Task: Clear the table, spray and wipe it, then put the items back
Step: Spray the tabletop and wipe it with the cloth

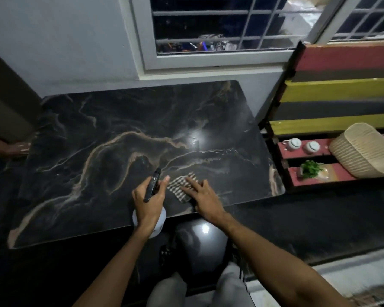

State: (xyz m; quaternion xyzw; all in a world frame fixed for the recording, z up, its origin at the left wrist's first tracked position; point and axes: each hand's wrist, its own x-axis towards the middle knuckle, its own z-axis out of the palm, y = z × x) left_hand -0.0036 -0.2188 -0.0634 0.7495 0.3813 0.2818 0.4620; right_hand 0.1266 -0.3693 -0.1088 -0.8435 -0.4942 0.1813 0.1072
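Note:
A black marble table [111, 138] with tan veins fills the middle of the view, bare except for a folded checked cloth [179, 187] near its front edge. My right hand [203, 197] lies flat on that cloth, fingers spread. My left hand [148, 199] grips a spray bottle [153, 220] with a white body and a black trigger head, its nozzle pointing away over the table. The bottle's body hangs just past the front edge, left of the cloth.
A striped red, yellow and black pallet bench [333, 103] stands to the right, carrying two white cups [302, 145], a woven basket [364, 149] and a bag of green herbs [312, 170]. A barred window [220, 25] is behind the table. My knees show below.

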